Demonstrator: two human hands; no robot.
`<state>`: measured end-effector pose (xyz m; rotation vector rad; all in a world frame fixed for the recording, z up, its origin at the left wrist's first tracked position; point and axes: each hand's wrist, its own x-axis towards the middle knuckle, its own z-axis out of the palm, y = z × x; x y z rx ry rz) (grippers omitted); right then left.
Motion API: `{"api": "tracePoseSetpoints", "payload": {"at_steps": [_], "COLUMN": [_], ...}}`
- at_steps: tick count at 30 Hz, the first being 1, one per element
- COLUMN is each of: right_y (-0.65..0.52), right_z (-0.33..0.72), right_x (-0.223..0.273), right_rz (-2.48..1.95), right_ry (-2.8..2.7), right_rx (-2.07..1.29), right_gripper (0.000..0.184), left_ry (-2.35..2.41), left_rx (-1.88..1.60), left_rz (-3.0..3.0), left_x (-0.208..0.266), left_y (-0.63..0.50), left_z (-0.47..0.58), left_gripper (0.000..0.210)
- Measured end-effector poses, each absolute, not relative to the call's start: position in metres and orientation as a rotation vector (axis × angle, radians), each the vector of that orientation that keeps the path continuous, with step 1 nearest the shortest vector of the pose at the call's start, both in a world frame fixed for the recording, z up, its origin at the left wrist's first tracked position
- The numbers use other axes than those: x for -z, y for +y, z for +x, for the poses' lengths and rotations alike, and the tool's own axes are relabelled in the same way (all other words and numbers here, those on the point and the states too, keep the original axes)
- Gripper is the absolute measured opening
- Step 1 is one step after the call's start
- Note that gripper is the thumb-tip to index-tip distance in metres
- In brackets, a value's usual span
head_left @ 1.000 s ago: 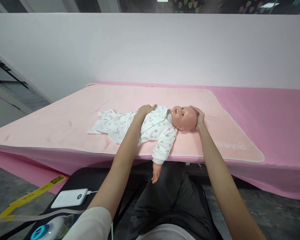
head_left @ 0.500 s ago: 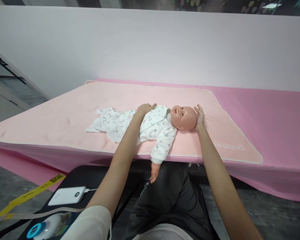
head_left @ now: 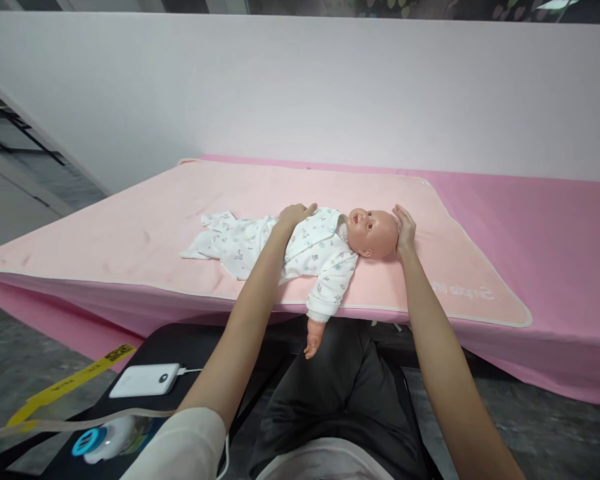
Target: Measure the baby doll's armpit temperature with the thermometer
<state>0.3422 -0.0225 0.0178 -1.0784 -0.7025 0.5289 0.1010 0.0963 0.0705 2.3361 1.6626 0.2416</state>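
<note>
A baby doll in a white patterned outfit lies on its back on a pale pink mat. Its bald head points right, and one arm hangs over the table's front edge. My left hand rests flat across the doll's belly, with some of its fingers hidden on the far side. Against the crown of the doll's head, my right hand is cupped with its fingers extended. The outfit's leg ends trail loosely to the left.
Pink cloth covers the table under the mat, and a white partition rises behind it. On a black chair at lower left are a white power bank with a cable and a blue-capped bottle. Yellow tape lies beside them.
The camera view has shifted slightly, so the scene sits a little further right. Both hands keep their places on the doll.
</note>
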Motion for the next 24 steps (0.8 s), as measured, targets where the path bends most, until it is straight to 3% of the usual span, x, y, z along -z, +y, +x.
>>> {"api": "tracePoseSetpoints", "payload": {"at_steps": [4,8,11,16,24], "right_y": [-0.029,-0.035,-0.033,-0.033,-0.037], "right_z": [0.341,0.338,0.336,0.328,0.327], "right_x": [-0.019,-0.018,-0.019,-0.026,-0.028], "right_rz": [-1.16,-1.141,-1.094,-0.953,-0.869], "right_ry": [-0.753,-0.851,-0.844,-0.793,-0.717], "right_rx": [-0.121,0.065,-0.195,-0.984,-1.135], "right_gripper": [0.051,0.054,0.047,0.042,0.043], "left_ry": [1.659,1.676,1.682,1.668,1.682], "left_rx": [-0.247,-0.248,-0.247,-0.276,-0.232], "left_rz": [2.333,2.324,2.33,2.353,2.331], "left_x": [-0.067,-0.064,-0.063,-0.066,-0.067], "left_y": [0.103,0.112,0.112,0.106,0.106], "left_z": [0.103,0.104,0.104,0.103,0.105], "left_gripper": [0.064,0.062,0.062,0.063,0.061]}}
